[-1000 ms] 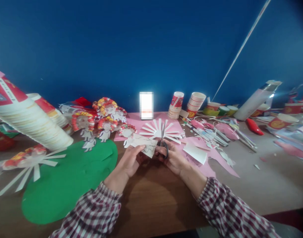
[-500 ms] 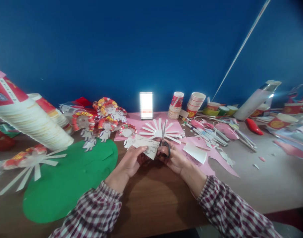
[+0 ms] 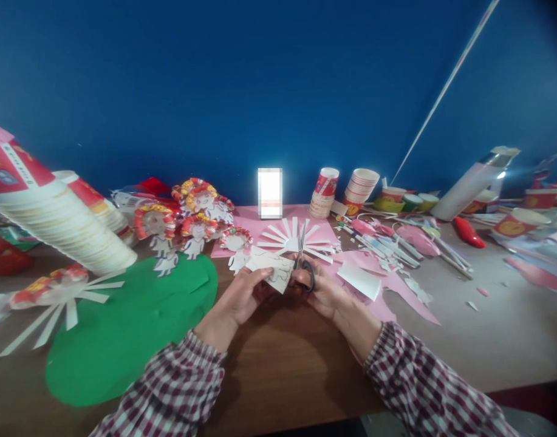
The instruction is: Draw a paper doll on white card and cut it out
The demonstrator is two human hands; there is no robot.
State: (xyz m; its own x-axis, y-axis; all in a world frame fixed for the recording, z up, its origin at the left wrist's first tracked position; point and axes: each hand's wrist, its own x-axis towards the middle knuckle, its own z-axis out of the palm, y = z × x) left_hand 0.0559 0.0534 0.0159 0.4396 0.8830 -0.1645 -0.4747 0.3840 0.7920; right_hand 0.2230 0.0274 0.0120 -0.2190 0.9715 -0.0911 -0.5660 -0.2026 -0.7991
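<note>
My left hand [image 3: 245,296] pinches a piece of white paper [image 3: 278,276] that has dark outlines drawn on it. Black-handled scissors [image 3: 309,274] are in my right hand [image 3: 322,292], fingers closed round the loops and blades pointing up and away. The blades lie close to the paper's right edge; whether they touch it I cannot make out. Just beyond, a white paper cup cut into strips [image 3: 287,241] lies spread on a pink sheet [image 3: 251,221]. Cut-out paper figures with red and yellow rings [image 3: 198,227] sit to the left of my hands.
A green paper shape [image 3: 132,340] lies at left, beside a leaning stack of paper cups [image 3: 64,215]. Two smaller cup stacks [image 3: 322,194] stand at the back. Markers [image 3: 392,246], pink scraps [image 3: 410,297] and a white bottle [image 3: 469,188] are at right. A blue wall rises behind.
The view has shifted very slightly, so the things at left appear a little further right. Both hands keep nearly the same pose, still holding the paper and the scissors.
</note>
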